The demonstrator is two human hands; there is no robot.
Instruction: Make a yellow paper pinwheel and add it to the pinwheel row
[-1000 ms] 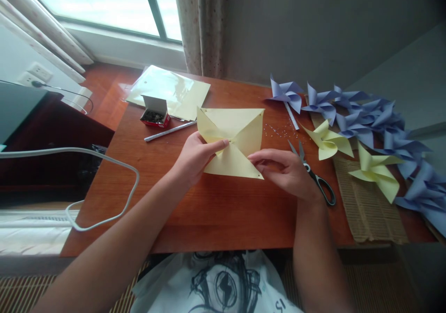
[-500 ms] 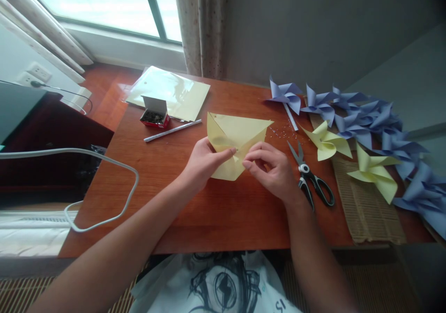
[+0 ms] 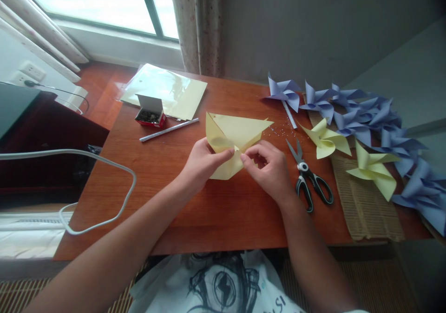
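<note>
A pale yellow paper square [image 3: 234,135], cut along its diagonals, lies on the wooden table [image 3: 195,215]. My left hand [image 3: 202,162] pinches its centre with the thumb on top. My right hand [image 3: 268,169] holds a corner flap of the same paper, bent over to the centre, fingertips meeting the left thumb. Black-handled scissors [image 3: 308,178] lie open just right of my right hand.
Yellow pinwheels [image 3: 325,141] and several purple pinwheels [image 3: 362,113] lie at the right, some on a bamboo mat [image 3: 365,210]. A small red box of pins [image 3: 149,114], a white stick [image 3: 169,129] and a sleeve of yellow sheets [image 3: 167,89] sit at the back left. A white cable [image 3: 104,164] loops off the left edge.
My right hand has folded the paper's near right corner up to the centre, where my left thumb holds it. The scissors, half hidden before, now lie in full view.
</note>
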